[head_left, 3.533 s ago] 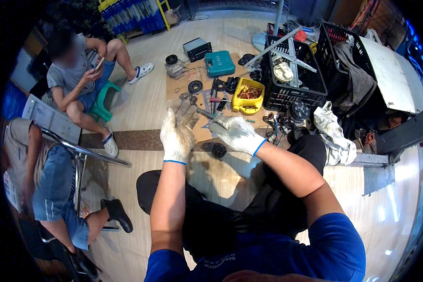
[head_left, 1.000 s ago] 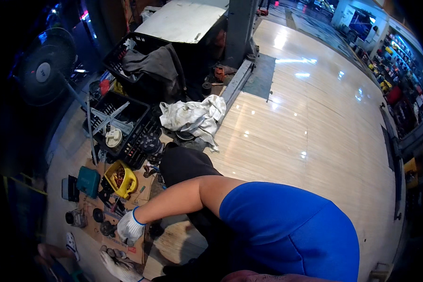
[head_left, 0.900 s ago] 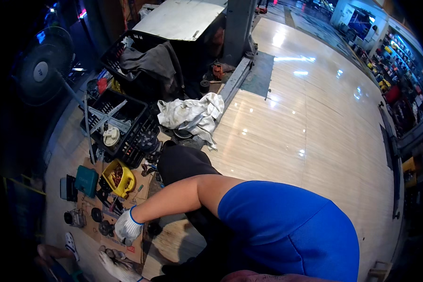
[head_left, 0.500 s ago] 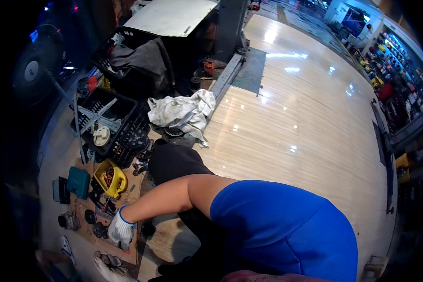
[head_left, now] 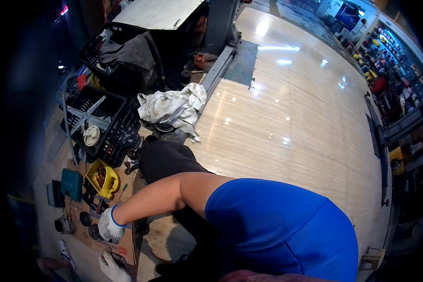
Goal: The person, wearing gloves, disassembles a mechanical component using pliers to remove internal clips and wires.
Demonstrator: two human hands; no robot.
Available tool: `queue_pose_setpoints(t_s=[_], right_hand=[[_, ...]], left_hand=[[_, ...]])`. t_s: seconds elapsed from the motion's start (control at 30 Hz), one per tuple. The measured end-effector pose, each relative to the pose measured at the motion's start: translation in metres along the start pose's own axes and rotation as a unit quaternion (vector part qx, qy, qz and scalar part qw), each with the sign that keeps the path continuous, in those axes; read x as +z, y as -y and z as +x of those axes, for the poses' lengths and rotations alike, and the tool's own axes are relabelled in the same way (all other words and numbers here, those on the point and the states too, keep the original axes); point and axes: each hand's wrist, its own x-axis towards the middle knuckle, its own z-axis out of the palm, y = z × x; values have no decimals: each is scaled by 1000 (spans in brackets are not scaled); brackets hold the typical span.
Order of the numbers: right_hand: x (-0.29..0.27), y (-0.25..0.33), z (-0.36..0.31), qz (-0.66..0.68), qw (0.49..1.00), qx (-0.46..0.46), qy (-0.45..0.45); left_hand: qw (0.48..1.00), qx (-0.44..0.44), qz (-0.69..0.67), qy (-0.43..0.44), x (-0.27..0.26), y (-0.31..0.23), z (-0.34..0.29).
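My right hand (head_left: 112, 227), in a white knit glove with a blue cuff, reaches down over a cardboard sheet (head_left: 130, 242). Its fingers are bent and pressed together; what they grip is hidden beneath the hand. Just below it, my left hand (head_left: 113, 268), also gloved, has its fingers curled beside a small dark piece that I cannot make out. Close to the right hand lie a dark round part (head_left: 93, 231) and a black ring-shaped part (head_left: 85, 218). A screwdriver-like tool with a reddish shaft (head_left: 100, 205) rests above the right hand.
A cut-open yellow jug (head_left: 110, 187) holds small brownish hardware. Beside it are a teal case (head_left: 71, 184) and a metal part (head_left: 66, 224). Black crates (head_left: 112, 101), a white rag (head_left: 171, 105) and a metal post (head_left: 219, 28) stand farther off. Another person's foot (head_left: 66, 254) shows lower left.
My right hand has shifted slightly left and up from the cardboard's lower edge. The left hand has come closer, its fingers more curled. The whole view has shifted a little.
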Motion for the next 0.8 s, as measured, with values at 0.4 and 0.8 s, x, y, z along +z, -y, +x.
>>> queue_pose_setpoints(t_s=[0.4,0.8], right_hand=[[-14,-10,-9,29,997,55,-45],[5,3,7,28,990,47,-126]], left_hand=[[989,41,-4,141,-1,1,1],[978,107,158,83,0,31,20]])
